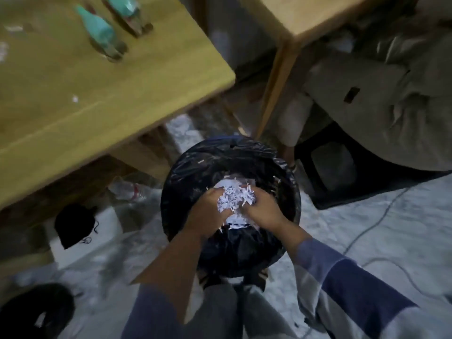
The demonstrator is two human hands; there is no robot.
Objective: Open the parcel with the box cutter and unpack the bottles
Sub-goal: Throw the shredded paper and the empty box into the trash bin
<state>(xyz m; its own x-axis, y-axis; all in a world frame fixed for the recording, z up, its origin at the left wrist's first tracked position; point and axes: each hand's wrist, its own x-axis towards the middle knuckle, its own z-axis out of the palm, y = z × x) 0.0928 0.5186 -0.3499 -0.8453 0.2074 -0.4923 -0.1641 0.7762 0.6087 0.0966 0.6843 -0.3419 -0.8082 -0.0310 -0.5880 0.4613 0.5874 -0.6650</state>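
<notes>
Two bottles with green labels, one [102, 33] to the left of the other [129, 13], stand on the wooden table [73, 94] at the upper left. My left hand [208, 209] and my right hand [264, 211] are held together over a bin lined with a black bag [186, 172] on the floor. Between them they clutch a clump of white shredded paper [234, 199]. More white paper lies inside the bin under my hands. Neither the parcel nor the box cutter is in view.
A second wooden table [305, 15] stands at the upper right, with a person in grey clothes [379, 99] seated on a black stool [330, 167] beside it. A clear plastic bottle [127, 189] and black pouch [73, 223] lie under the table. A cable [381, 216] crosses the floor.
</notes>
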